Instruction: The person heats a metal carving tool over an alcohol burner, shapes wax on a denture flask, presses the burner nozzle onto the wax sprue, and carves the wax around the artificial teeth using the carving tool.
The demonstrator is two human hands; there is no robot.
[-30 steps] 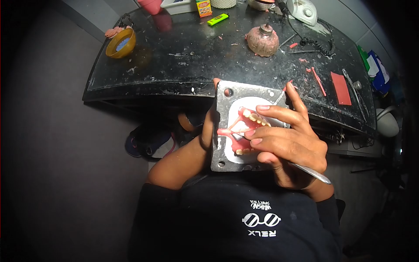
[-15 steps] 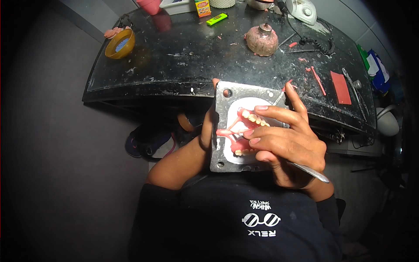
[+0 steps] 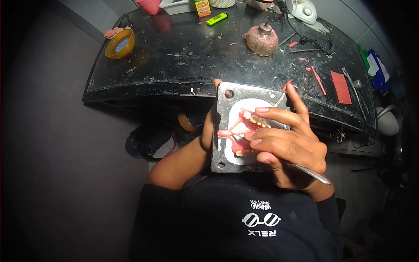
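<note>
My left hand [image 3: 209, 129] grips a grey metal denture flask [image 3: 221, 109] from its left side, mostly hidden behind it. White plaster [image 3: 255, 105] fills the flask. Set in it is a pink wax denture [image 3: 239, 145] with a row of teeth [image 3: 253, 118] on each side, and pink wax strips [image 3: 224, 133] branch toward the flask's left edge. My right hand [image 3: 290, 142] is closed around a metal wax carver [image 3: 310, 173]. Its handle end sticks out below the palm, while its working tip is at the wax between the two rows. My right index finger is beside the upper teeth.
Across the black table [image 3: 174, 65] are an amber bowl [image 3: 114, 51], a plaster-crusted round burner [image 3: 262, 40], a green lighter [image 3: 217, 19] and a small box [image 3: 203, 8]. A pink wax sheet [image 3: 340, 87] and metal tools [image 3: 355, 89] lie at the right.
The flask and both hands have shifted very slightly right and down. My right hand keeps the carver at the wax between the tooth rows.
</note>
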